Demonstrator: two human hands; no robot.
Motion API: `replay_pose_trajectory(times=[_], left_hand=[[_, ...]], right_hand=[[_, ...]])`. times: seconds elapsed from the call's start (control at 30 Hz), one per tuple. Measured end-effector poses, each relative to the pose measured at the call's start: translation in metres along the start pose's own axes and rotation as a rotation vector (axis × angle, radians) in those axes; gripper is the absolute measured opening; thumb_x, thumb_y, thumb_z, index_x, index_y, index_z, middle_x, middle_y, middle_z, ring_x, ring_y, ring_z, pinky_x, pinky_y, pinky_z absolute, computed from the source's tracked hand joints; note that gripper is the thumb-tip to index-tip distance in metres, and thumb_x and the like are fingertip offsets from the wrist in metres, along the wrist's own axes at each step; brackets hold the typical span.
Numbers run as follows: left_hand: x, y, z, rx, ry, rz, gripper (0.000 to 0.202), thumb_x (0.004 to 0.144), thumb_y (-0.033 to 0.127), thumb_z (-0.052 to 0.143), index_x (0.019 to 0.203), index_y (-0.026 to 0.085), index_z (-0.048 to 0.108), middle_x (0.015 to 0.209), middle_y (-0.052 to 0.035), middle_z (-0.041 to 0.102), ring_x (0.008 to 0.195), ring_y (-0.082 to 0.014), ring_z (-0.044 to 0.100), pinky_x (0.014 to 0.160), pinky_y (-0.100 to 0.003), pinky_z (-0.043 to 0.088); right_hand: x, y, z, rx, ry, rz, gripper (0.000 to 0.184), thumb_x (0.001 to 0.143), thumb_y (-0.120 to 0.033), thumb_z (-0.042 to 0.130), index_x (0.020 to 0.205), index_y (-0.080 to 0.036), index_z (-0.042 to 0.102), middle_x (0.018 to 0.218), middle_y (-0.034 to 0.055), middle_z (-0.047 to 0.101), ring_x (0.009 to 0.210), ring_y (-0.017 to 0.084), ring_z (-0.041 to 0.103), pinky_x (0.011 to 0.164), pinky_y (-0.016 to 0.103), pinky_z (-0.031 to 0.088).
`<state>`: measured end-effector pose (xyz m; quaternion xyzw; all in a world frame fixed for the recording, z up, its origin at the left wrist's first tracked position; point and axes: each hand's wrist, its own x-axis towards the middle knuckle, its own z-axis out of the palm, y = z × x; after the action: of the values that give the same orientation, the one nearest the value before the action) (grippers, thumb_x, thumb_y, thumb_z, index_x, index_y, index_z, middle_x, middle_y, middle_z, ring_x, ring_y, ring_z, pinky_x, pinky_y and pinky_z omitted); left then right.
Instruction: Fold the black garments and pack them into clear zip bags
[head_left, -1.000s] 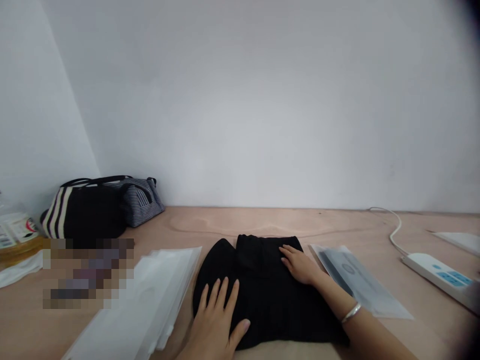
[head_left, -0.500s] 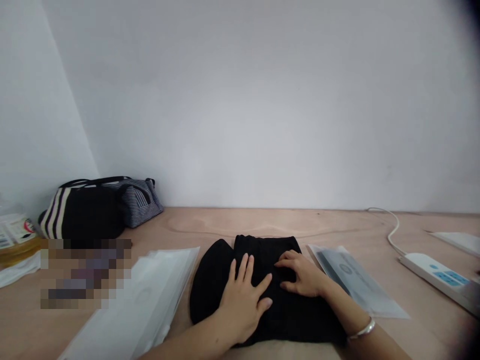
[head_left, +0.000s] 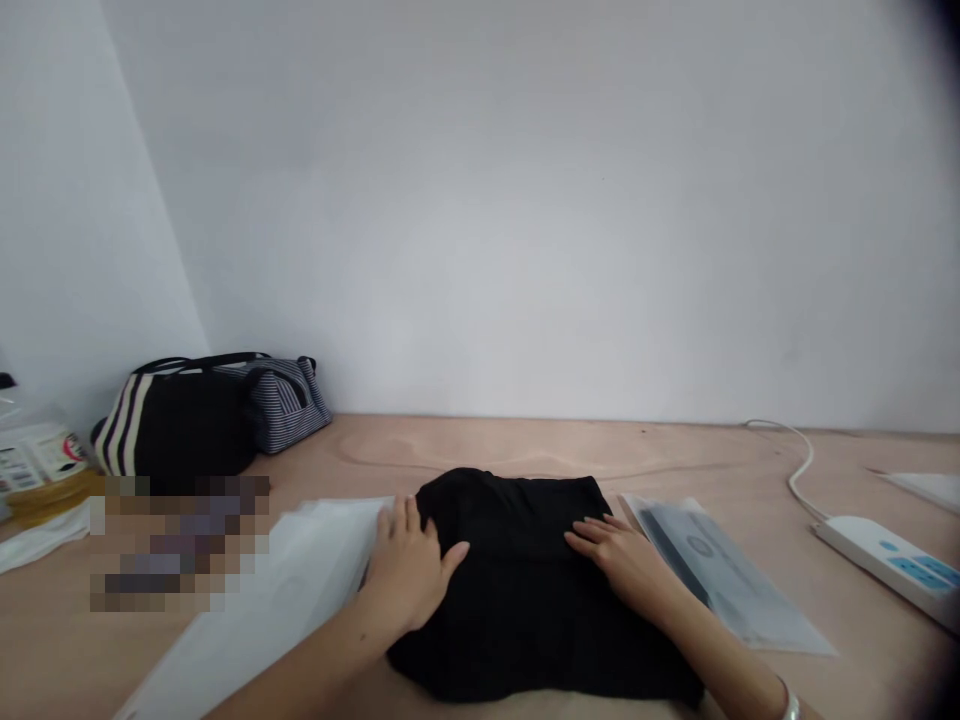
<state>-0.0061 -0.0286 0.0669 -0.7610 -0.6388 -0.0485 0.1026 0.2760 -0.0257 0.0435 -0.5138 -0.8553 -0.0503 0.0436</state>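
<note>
A folded black cloth garment (head_left: 525,590) lies as a soft bundle on the light wooden table (head_left: 480,450). My left hand (head_left: 409,570) rests flat against its left edge, fingers spread, next to a translucent white plastic bag (head_left: 277,590). My right hand (head_left: 622,565) lies open on the garment's right side, close to a clear plastic bag with dark contents (head_left: 712,565). Neither hand grips anything.
A black and striped fabric bag (head_left: 214,415) stands by the wall at back left. Near it are a bottle of yellow liquid (head_left: 37,470) and a pixelated patch (head_left: 176,545). A white power strip (head_left: 885,565) with its cable lies at right.
The garment's separate left part is gone, leaving one rounded bundle. My left hand has moved left to the garment's edge, and my right hand has slid slightly rightward.
</note>
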Motion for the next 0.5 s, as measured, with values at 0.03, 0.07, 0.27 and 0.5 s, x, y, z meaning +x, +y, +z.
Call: replay_pose_trajectory(times=[0.03, 0.07, 0.27, 0.5], left_hand=[[0.000, -0.003, 0.000, 0.019, -0.013, -0.017, 0.065, 0.081, 0.056, 0.029, 0.099, 0.003, 0.062, 0.126, -0.0244, 0.042, 0.124, -0.0409, 0.022, 0.097, -0.055, 0.015], [0.000, -0.005, -0.001, 0.024, 0.001, -0.019, 0.061, 0.081, 0.054, 0.030, 0.092, 0.005, 0.065, 0.128, -0.0233, 0.040, 0.124, -0.0411, 0.019, 0.097, -0.055, 0.014], [0.027, 0.004, 0.011, -0.137, 0.153, 0.189, 0.051, 0.087, 0.044, 0.025, 0.128, 0.015, 0.038, 0.142, -0.0126, 0.020, 0.130, -0.0277, 0.009, 0.102, -0.046, 0.011], [0.056, -0.006, 0.046, -0.306, -0.247, 0.120, 0.071, 0.081, 0.063, 0.020, 0.131, 0.014, 0.035, 0.137, -0.0160, 0.029, 0.125, -0.0353, 0.024, 0.095, -0.052, 0.024]], right_hand=[[-0.002, 0.000, -0.003, 0.010, -0.025, 0.012, 0.053, 0.067, -0.004, 0.040, 0.114, -0.023, 0.056, 0.120, 0.0068, 0.054, 0.110, 0.023, 0.048, 0.096, 0.042, 0.031], [-0.004, -0.001, -0.006, 0.026, -0.044, 0.022, 0.051, 0.066, -0.006, 0.041, 0.111, -0.023, 0.058, 0.118, 0.0063, 0.055, 0.108, 0.023, 0.050, 0.096, 0.042, 0.030], [0.015, 0.003, -0.012, 0.059, 0.037, 0.067, 0.040, 0.082, -0.021, 0.031, 0.114, -0.019, 0.055, 0.119, 0.0064, 0.054, 0.115, 0.021, 0.042, 0.098, 0.038, 0.025], [0.043, 0.022, 0.006, -0.030, -0.022, 0.126, 0.043, 0.076, -0.008, 0.034, 0.109, -0.021, 0.058, 0.114, 0.0071, 0.056, 0.103, 0.019, 0.050, 0.087, 0.031, 0.032]])
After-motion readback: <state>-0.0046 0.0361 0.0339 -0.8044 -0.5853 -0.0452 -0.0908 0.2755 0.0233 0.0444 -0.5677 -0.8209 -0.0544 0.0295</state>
